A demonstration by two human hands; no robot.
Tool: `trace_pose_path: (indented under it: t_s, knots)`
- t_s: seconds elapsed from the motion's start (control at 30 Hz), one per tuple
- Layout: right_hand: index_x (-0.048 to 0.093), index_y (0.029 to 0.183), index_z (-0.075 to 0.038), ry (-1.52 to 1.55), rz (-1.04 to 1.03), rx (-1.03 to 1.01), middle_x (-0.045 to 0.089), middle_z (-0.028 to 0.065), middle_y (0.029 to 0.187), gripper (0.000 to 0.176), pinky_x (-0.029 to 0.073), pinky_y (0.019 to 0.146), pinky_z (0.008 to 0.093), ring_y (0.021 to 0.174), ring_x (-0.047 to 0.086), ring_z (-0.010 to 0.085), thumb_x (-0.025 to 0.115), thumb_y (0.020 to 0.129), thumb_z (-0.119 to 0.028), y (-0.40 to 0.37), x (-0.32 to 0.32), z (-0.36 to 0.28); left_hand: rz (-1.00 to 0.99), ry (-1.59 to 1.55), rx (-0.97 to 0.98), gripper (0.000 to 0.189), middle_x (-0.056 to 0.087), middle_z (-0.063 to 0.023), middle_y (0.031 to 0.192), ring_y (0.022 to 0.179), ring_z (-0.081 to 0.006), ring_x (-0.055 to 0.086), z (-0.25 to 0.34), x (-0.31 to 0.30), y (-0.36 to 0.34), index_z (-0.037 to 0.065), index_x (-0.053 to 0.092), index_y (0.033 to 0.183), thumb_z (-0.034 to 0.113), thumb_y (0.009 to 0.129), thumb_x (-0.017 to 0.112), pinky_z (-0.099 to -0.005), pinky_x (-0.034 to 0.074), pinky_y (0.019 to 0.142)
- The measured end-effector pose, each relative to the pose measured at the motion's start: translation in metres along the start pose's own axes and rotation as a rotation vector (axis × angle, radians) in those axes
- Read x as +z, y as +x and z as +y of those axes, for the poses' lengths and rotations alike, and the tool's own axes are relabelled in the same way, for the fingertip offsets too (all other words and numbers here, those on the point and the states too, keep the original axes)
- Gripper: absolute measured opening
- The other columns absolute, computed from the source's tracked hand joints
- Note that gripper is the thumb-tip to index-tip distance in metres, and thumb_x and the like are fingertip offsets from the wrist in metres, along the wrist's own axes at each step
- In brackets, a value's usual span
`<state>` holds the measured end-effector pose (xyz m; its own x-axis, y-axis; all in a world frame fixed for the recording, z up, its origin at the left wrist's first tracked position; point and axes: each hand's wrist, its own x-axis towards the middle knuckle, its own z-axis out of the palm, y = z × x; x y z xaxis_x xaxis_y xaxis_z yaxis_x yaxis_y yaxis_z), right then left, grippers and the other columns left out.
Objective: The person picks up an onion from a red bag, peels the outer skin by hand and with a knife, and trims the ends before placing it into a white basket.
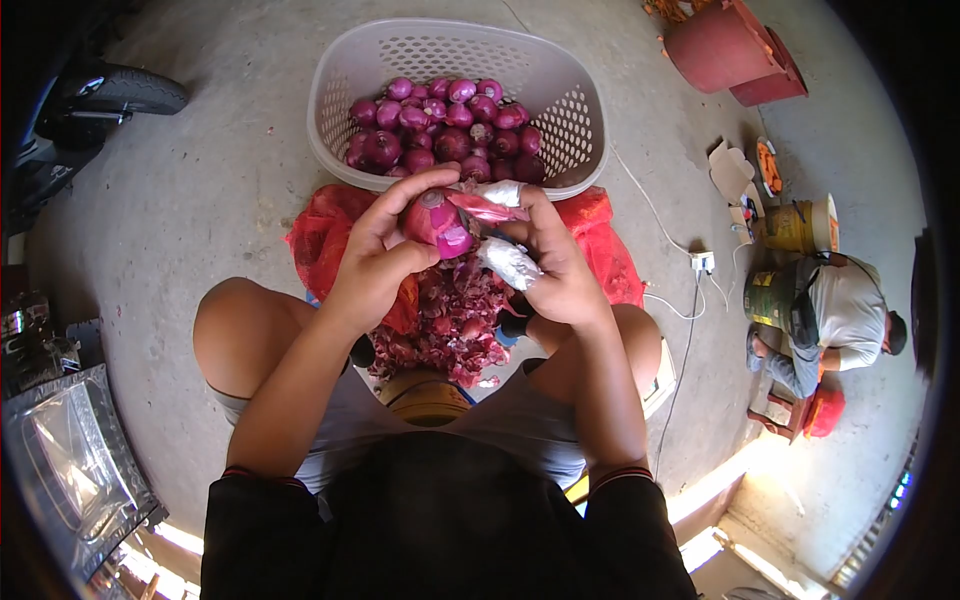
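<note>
My left hand point(375, 255) holds a red onion point(428, 222) between thumb and fingers, above a heap of onion skins point(455, 320). Silvery wrapping point(510, 262) covers the thumb and a fingertip of my right hand point(565, 265). Those wrapped fingers are closed on a strip of onion skin point(488, 208) that reaches from the onion's side. Just beyond my hands stands a grey plastic basket point(570, 65) with many red onions point(452, 145) inside. Red mesh bags point(608, 245) lie under the heap and on both sides of it.
A power strip point(703, 261) with cables lies on the concrete floor to the right. Farther right, a person point(840, 310) sits beside buckets point(795, 226). Red tubs point(722, 48) stand at the far right, and a motorbike wheel point(135, 90) is at the left.
</note>
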<state>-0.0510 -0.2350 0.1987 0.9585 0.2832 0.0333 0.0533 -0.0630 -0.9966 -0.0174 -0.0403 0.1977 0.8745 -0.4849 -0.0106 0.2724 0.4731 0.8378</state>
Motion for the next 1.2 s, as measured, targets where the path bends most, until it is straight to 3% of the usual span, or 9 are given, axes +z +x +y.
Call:
trace_pose_path:
  t_s: [0.2,0.3,0.4,0.73,0.93,1.03,1.2]
  knots:
    - [0.04,0.122,-0.002,-0.067,0.04,-0.084,0.055,0.0083,0.108,0.044,0.041,0.086,0.0276,0.102,0.054,0.0136,0.057,0.081,0.003,0.002,0.002,0.007,0.03,0.15,-0.04,0.065,0.05,-0.0081,0.117,0.106,-0.0121,0.051,-0.006,0.012,-0.006,0.006,0.032,0.133,-0.01,0.077,0.061,-0.0254,0.046,0.087]
    - [0.042,0.12,-0.002,-0.089,0.075,-0.075,0.056,0.008,0.107,0.041,0.041,0.087,0.0274,0.1,0.054,0.0135,0.057,0.082,0.003,0.002,0.006,0.005,0.079,0.088,-0.048,0.065,0.049,-0.0077,0.121,0.113,-0.0146,0.048,-0.01,0.01,-0.004,0.006,0.038,0.13,-0.006,0.074,0.067,-0.0285,0.039,0.096]
    - [0.043,0.12,-0.001,-0.082,0.111,-0.023,0.057,0.0086,0.106,0.04,0.041,0.088,0.0274,0.099,0.054,0.0134,0.055,0.082,0.004,0.001,0.002,0.007,0.098,0.076,0.071,0.065,0.048,-0.008,0.123,0.114,-0.0157,0.048,-0.008,0.009,-0.002,0.005,0.038,0.13,-0.008,0.073,0.066,-0.0296,0.04,0.096]
    - [0.042,0.121,-0.001,0.015,0.146,-0.03,0.057,0.0081,0.109,0.04,0.041,0.089,0.0268,0.103,0.053,0.013,0.051,0.083,0.007,0.003,0.003,0.002,0.01,0.097,0.181,0.066,0.043,-0.013,0.134,0.122,-0.0212,0.045,-0.009,0.002,0.0,0.002,0.041,0.128,-0.003,0.069,0.07,-0.0349,0.038,0.101]
    - [0.043,0.118,-0.001,-0.011,0.182,-0.056,0.058,0.0083,0.107,0.038,0.042,0.088,0.0273,0.102,0.054,0.0129,0.051,0.082,0.008,0.003,0.003,0.0,-0.02,0.085,0.21,0.065,0.046,-0.0123,0.129,0.115,-0.0186,0.049,-0.007,0.003,0.001,-0.001,0.041,0.128,-0.012,0.069,0.066,-0.0329,0.041,0.099]
    - [0.043,0.117,-0.002,-0.068,0.21,-0.069,0.059,0.009,0.105,0.038,0.042,0.087,0.0277,0.1,0.055,0.013,0.051,0.082,0.006,0.002,0.001,0.001,-0.038,-0.019,0.022,0.065,0.05,-0.0128,0.123,0.11,-0.0182,0.053,0.001,0.002,-0.004,-0.003,0.04,0.13,-0.01,0.07,0.064,-0.0322,0.043,0.096]
    - [0.043,0.117,-0.004,-0.111,0.263,-0.056,0.061,0.0113,0.104,0.036,0.044,0.084,0.0288,0.096,0.058,0.0152,0.053,0.082,0.004,0.003,0.002,0.005,-0.081,0.024,0.12,0.065,0.052,-0.0129,0.119,0.108,-0.0186,0.054,-0.002,0.001,-0.003,-0.003,0.039,0.129,0.001,0.071,0.065,-0.0325,0.046,0.091]
